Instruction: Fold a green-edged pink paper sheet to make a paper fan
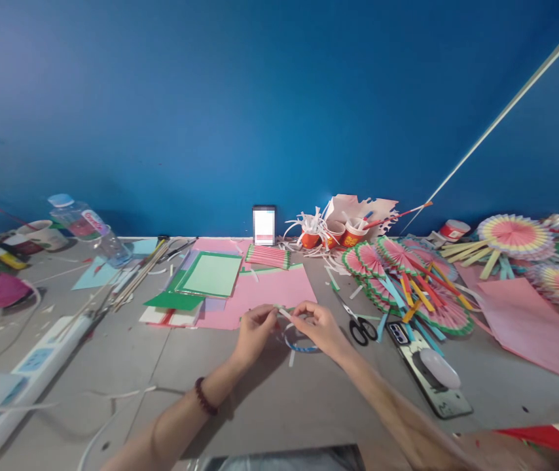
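My left hand (256, 332) and my right hand (323, 330) meet above the table, both with fingers pinched. Between their fingertips is a narrow whitish strip (284, 313), greenish at its far end; its material is too small to tell. Just below my right hand, a blue-and-white ring like a tape roll (304, 349) lies on the table, partly hidden by the fingers. Beyond the hands, pink paper sheets (274, 291) lie flat, with a pleated pink strip (268, 256) on top. Scissors with black handles (362, 330) rest to the right of my right hand.
Green-edged sheets (213, 275) are stacked at left, near thin sticks (142, 275) and a plastic bottle (90, 226). Several pleated paper fans (441, 314) and a phone (427, 369) lie right. Cups (355, 233) and a lit screen (264, 226) stand by the wall. A power strip (29, 386) lies left.
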`<state>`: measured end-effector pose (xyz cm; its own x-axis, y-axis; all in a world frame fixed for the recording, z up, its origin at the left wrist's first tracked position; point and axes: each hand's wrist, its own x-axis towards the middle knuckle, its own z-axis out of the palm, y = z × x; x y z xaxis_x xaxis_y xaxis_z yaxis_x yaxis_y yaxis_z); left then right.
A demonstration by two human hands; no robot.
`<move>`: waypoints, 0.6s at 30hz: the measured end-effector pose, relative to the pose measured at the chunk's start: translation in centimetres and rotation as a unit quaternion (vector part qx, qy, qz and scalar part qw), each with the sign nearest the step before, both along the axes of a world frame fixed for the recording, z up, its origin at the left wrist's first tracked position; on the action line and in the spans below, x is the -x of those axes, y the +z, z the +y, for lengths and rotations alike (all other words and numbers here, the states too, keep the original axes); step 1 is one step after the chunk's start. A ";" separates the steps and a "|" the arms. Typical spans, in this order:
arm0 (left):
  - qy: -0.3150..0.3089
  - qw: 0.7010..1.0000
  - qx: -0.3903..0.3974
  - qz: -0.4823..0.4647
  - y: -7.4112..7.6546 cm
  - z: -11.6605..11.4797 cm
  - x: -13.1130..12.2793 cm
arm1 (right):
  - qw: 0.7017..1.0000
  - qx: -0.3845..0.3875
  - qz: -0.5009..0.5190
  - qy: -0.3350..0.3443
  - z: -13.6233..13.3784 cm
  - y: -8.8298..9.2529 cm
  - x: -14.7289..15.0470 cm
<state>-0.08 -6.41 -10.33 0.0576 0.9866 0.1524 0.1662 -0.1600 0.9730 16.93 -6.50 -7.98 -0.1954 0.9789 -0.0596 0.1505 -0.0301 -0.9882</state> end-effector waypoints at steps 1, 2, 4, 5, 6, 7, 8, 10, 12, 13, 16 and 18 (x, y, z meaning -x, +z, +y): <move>0.017 0.999 -0.037 0.024 0.1 0.1 0.3 | 1.000 0.009 0.002 0.002 0.0 0.0 0.0; 0.040 0.994 -0.090 0.053 0.2 0.3 0.7 | 1.000 0.015 0.005 0.003 -0.1 0.0 -0.1; 0.102 0.962 -0.222 0.119 0.6 0.8 1.6 | 1.000 0.018 0.010 0.004 -0.1 -0.1 -0.2; 0.134 0.945 -0.266 0.134 0.8 1.1 2.1 | 1.000 0.016 0.012 0.004 -0.1 -0.1 -0.2; 0.164 0.937 -0.285 0.121 1.0 1.4 2.5 | 1.000 0.014 0.014 0.004 -0.1 -0.2 -0.2; 0.183 0.938 -0.279 0.093 1.0 1.7 2.8 | 1.000 0.013 0.017 0.003 -0.1 -0.2 -0.2; 0.197 0.942 -0.264 0.063 0.9 2.0 3.0 | 1.000 0.013 0.020 0.003 -0.1 -0.2 -0.2; 0.182 0.962 -0.204 0.027 0.4 2.4 2.9 | 0.999 0.020 0.025 0.007 -0.1 -0.3 -0.2; 0.135 0.980 -0.147 0.025 -0.1 2.3 2.4 | 0.999 0.028 0.029 0.015 -0.1 -0.4 -0.1; 0.112 0.985 -0.127 0.026 -0.4 2.1 2.1 | 0.999 0.030 0.029 0.020 -0.1 -0.5 -0.1; 0.052 0.992 -0.114 0.026 -0.7 1.3 1.0 | 0.999 0.025 0.035 0.028 0.0 -0.9 -0.2; 0.028 0.993 -0.116 0.027 -0.6 0.7 0.5 | 0.999 0.022 0.036 0.024 0.1 -1.0 -0.2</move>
